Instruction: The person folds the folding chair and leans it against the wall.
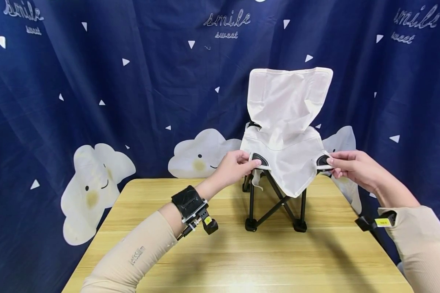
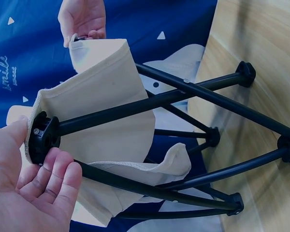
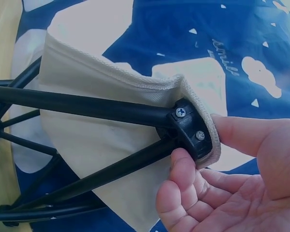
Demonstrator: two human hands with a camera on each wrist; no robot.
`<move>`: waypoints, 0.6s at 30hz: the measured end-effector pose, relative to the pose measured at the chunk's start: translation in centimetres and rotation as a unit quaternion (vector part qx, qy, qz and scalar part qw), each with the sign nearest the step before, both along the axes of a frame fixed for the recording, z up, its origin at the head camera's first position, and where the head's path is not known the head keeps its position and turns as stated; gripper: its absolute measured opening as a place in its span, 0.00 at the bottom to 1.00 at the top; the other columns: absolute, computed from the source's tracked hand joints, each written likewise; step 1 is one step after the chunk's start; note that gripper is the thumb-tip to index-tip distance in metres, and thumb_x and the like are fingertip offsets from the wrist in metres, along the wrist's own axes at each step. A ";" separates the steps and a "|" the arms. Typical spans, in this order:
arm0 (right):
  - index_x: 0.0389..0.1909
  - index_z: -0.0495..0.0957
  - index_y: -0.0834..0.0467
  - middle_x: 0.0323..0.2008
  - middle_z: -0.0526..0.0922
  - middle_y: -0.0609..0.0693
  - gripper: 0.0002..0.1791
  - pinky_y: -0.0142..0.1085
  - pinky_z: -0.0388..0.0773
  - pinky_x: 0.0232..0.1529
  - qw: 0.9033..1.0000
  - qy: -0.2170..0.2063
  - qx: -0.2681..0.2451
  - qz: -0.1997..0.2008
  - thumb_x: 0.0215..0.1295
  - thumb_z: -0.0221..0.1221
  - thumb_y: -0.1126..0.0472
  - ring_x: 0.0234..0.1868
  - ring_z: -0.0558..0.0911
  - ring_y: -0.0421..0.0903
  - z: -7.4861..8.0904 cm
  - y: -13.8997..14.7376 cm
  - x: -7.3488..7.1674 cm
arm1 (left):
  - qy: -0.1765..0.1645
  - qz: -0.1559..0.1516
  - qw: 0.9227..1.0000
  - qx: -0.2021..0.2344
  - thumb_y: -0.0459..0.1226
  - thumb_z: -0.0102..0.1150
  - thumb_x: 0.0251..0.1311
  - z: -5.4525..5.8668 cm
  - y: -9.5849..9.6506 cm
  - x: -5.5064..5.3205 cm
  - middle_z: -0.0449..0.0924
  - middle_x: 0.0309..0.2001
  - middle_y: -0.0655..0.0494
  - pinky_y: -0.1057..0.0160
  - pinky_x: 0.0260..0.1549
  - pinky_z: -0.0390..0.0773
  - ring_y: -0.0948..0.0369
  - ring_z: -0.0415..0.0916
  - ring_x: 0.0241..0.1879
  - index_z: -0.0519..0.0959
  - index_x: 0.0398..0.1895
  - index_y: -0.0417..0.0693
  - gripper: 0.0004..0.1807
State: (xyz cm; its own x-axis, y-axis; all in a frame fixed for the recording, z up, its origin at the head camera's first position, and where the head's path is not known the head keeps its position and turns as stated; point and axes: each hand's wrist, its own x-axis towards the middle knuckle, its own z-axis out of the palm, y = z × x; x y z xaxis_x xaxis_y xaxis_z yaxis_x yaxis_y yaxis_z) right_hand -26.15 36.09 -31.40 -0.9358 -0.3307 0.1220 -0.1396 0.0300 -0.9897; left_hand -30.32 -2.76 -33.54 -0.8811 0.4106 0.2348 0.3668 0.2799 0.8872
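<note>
A small folding chair (image 1: 295, 150) with white fabric and a black tube frame stands unfolded on the table. My left hand (image 1: 238, 165) pinches the front left seat corner, thumb on top of its black patch. On the opposite corner, my right hand (image 1: 355, 167) grips the fabric the same way. From below, the left wrist view shows a black plastic joint (image 2: 43, 137) between thumb and fingers. A similar screwed joint (image 3: 191, 128) sits under the right corner, with fingertips beneath it. The fabric backrest (image 1: 287, 95) rises behind the seat, its upper part creased.
The chair's crossed legs (image 1: 278, 203) end in black feet on the wooden table (image 1: 190, 248). Behind hangs a dark blue curtain (image 1: 150, 81) with clouds and triangles. Wrist cameras are strapped to both arms, the left on a black band (image 1: 188, 201).
</note>
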 end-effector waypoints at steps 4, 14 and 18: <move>0.46 0.88 0.55 0.33 0.90 0.48 0.21 0.28 0.83 0.33 1.000 0.002 -0.003 -0.001 0.81 0.48 0.76 0.29 0.83 0.36 0.1 -0.2 0.0 | 0.002 0.000 1.000 0.000 0.46 0.70 0.73 0.0 0.0 0.0 0.90 0.45 0.35 0.70 0.34 0.82 0.65 0.85 0.33 0.87 0.44 0.41 0.15; 0.46 0.89 0.50 0.34 0.90 0.47 0.21 0.29 0.83 0.35 1.000 0.000 0.010 -0.019 0.81 0.50 0.74 0.30 0.85 0.37 0.3 -0.6 -0.6 | 0.000 -0.001 1.000 0.012 0.45 0.69 0.74 0.2 0.3 -0.4 0.89 0.44 0.33 0.71 0.32 0.82 0.64 0.84 0.31 0.86 0.44 0.40 0.15; 0.45 0.88 0.51 0.33 0.89 0.48 0.19 0.29 0.83 0.33 1.000 -0.003 0.015 -0.024 0.82 0.51 0.74 0.29 0.83 0.37 0.4 -0.8 -0.9 | 0.011 0.004 1.000 0.013 0.44 0.70 0.73 0.4 0.5 -0.5 0.89 0.40 0.36 0.71 0.30 0.80 0.60 0.84 0.32 0.85 0.40 0.41 0.14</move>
